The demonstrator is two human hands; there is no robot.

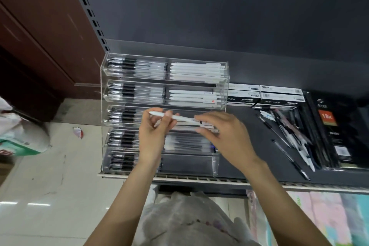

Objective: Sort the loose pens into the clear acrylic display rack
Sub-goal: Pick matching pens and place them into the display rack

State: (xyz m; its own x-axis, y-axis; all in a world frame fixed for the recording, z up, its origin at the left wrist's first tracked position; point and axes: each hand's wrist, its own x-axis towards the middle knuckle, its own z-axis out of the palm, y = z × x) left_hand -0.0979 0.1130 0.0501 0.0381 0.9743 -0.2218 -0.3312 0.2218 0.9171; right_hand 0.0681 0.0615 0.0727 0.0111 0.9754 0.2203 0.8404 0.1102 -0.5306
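A clear acrylic display rack (103,90) with several tiers stands on the dark shelf. Its left compartments hold black-grip pens, and the upper right ones hold white pens. Both my hands hold one white pen (184,118) level over the middle tier's right compartment. My left hand (155,134) pinches the pen near its tip. My right hand (221,136) grips its clip end. Loose pens (287,132) lie in a heap on the shelf to the right of the rack.
Pen boxes (265,95) are stacked behind the loose pens. Black notebook packs (337,130) stand at the far right. The shelf's front edge (199,179) runs below the rack. Bags (18,138) lie on the tiled floor at left.
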